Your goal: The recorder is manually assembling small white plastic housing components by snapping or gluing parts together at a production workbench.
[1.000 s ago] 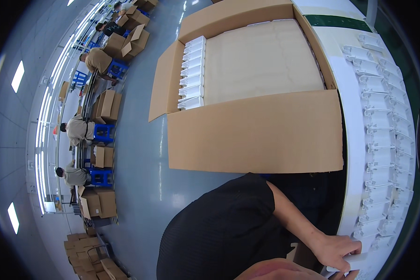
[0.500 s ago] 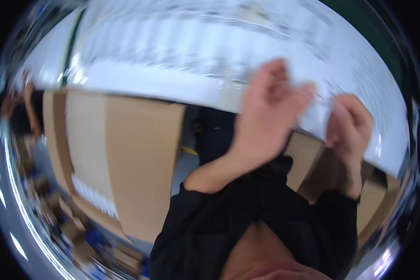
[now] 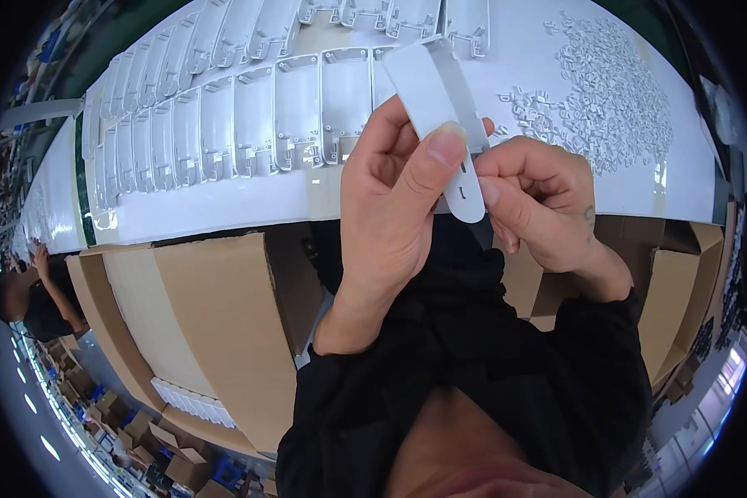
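A white plastic housing (image 3: pixel 427 87), long with a rounded near end and small slots, is tilted up over the table's front edge. My left hand (image 3: pixel 394 187) grips it, the thumb pressed on its outer face and the fingers behind. At the housing's near side my right hand (image 3: pixel 544 195) is closed in a pinch, thumb and forefinger against the edge; whatever lies between those fingertips is too small to make out. Behind the held piece, similar open white housings (image 3: pixel 297 112) stand side by side in a row, with a second row (image 3: pixel 224 33) farther back.
Many small white plastic clips (image 3: pixel 610 91) lie heaped on the white table (image 3: pixel 249 203) at the right. An open cardboard box (image 3: pixel 224 324) stands below the table at left, another box (image 3: pixel 681 290) at right. Another person (image 3: pixel 46 299) works at the far left.
My hands were blurred and apart, with no housing visible in them. Now the left hand holds a white housing and the right hand has come in against it. The view has shifted.
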Demonstrator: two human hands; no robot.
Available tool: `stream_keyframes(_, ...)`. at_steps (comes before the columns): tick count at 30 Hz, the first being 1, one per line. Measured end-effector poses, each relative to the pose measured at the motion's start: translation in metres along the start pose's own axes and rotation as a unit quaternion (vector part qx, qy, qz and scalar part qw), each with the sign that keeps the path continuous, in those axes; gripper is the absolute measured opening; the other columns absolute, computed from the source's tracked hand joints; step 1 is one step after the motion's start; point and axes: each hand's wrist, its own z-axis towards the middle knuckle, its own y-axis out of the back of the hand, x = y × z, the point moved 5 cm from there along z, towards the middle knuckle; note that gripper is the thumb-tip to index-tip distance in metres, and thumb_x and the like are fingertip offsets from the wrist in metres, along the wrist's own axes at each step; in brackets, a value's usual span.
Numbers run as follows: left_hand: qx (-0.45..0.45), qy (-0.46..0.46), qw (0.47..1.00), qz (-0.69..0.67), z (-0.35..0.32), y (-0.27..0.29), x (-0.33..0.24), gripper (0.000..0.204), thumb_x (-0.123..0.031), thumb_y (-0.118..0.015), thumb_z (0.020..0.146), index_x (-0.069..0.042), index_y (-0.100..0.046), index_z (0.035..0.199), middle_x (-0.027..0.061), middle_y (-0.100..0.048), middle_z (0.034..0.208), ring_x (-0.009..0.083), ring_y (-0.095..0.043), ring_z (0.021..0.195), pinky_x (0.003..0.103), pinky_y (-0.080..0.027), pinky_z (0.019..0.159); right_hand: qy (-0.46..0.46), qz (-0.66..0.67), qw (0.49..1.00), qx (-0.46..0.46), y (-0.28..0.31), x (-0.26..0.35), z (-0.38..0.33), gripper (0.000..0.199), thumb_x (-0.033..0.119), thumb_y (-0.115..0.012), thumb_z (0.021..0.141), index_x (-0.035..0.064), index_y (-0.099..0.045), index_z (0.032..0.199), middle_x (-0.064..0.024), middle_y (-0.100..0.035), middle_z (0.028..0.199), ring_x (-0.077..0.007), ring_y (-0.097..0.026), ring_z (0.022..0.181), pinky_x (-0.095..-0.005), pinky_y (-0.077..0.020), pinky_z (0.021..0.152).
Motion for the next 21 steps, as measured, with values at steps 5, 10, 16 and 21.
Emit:
stream_keyframes(5,0.008,0.024,1.0,-0.003,0.002,0.002,0.002,0.045,-0.008,-0.069,0.094,0.004,-0.053,0.134,0.0181,-0.069,0.112,0.019,-0.067,0.096,0.025,-0.054,0.083,0.04,-0.009,0.999,-0.011,0.001,-0.005,-0.004,0.005,-0.001,-0.064,0.093,-0.0025,-0.067,0.097,0.0019,-0.056,0.057,-0.0038,-0.048,0.045,-0.0151,-0.0357,0.045)
stream_keyframes(10,0.014,0.031,0.999,0.006,0.002,0.001,0.004,0.046,-0.007,-0.072,0.091,0.005,-0.054,0.133,0.0181,-0.069,0.112,0.02,-0.068,0.099,0.025,-0.055,0.084,0.046,0.01,0.999,-0.008,0.001,-0.006,-0.008,0.006,-0.003,-0.064,0.092,-0.0027,-0.067,0.097,0.0021,-0.056,0.057,-0.0037,-0.048,0.045,-0.015,-0.0352,0.046)
stream_keyframes(16,0.051,0.033,0.997,0.046,-0.004,0.001,0.005,0.051,-0.005,-0.073,0.088,0.005,-0.053,0.134,0.0185,-0.068,0.113,0.0215,-0.068,0.099,0.027,-0.055,0.085,0.029,0.058,0.998,-0.004,0.0,-0.008,-0.017,0.008,-0.006,-0.063,0.09,-0.0031,-0.066,0.097,0.0026,-0.055,0.056,-0.0034,-0.047,0.045,-0.0148,-0.0345,0.047)
stream_keyframes(21,0.034,-0.017,0.997,0.068,-0.011,0.001,0.009,0.057,-0.003,-0.074,0.086,0.005,-0.048,0.137,0.0202,-0.068,0.115,0.0238,-0.068,0.103,0.028,-0.055,0.086,0.048,0.09,0.995,0.011,-0.002,-0.009,-0.024,0.01,-0.008,-0.065,0.088,-0.0033,-0.065,0.096,0.0036,-0.054,0.055,-0.0031,-0.046,0.047,-0.0153,-0.0345,0.049)
